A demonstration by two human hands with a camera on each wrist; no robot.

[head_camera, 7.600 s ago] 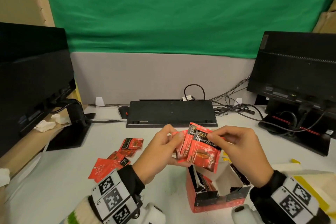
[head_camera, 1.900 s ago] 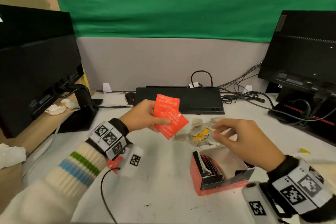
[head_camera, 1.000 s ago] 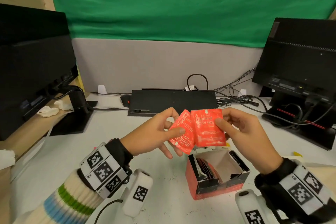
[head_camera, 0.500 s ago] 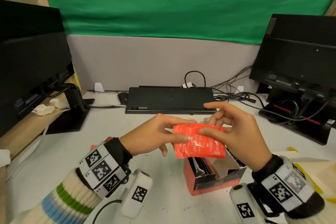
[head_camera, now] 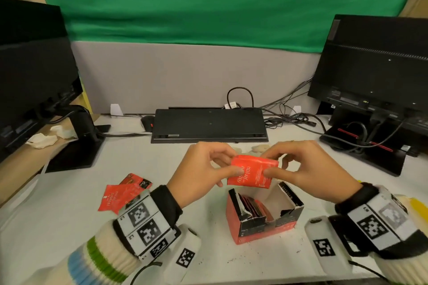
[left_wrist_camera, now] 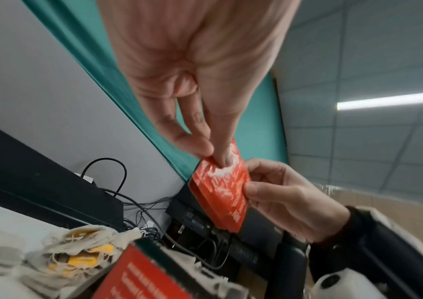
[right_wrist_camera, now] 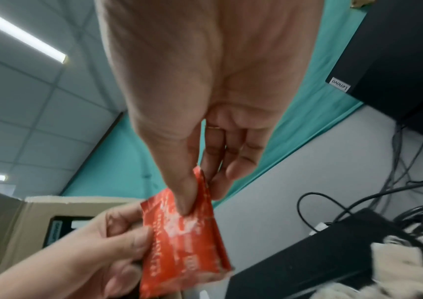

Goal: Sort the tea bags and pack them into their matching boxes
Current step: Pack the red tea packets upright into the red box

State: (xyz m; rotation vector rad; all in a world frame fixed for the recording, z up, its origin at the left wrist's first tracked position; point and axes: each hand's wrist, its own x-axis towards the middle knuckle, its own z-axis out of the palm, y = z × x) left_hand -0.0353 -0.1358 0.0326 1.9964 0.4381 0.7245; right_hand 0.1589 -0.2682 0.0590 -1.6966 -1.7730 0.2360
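Both hands pinch a small stack of red tea bag packets (head_camera: pixel 251 172) (left_wrist_camera: pixel 220 192) (right_wrist_camera: pixel 187 238) just above the open red box (head_camera: pixel 266 231). My left hand (head_camera: pixel 206 166) grips the stack's left edge between thumb and fingers. My right hand (head_camera: pixel 298 166) pinches the right edge the same way. Inside the box, several dark red packets (head_camera: pixel 253 207) stand at its left side. More red packets (head_camera: pixel 120 194) lie on the desk at the left, partly hidden behind my left wrist. A heap of beige cloth tea bags with yellow tags (left_wrist_camera: pixel 77 257) lies behind the box.
A black keyboard (head_camera: pixel 209 125) lies at the back of the white desk (head_camera: pixel 58 220). Monitors stand at the left (head_camera: pixel 34 71) and right (head_camera: pixel 375 69), with tangled cables (head_camera: pixel 291 120) near the right one. Crumpled tissues (head_camera: pixel 46 137) lie by the left monitor's stand.
Two red packets were brought together into one stack. Both hands have since lowered it closer to the box's opening and shifted their grips to its side edges.
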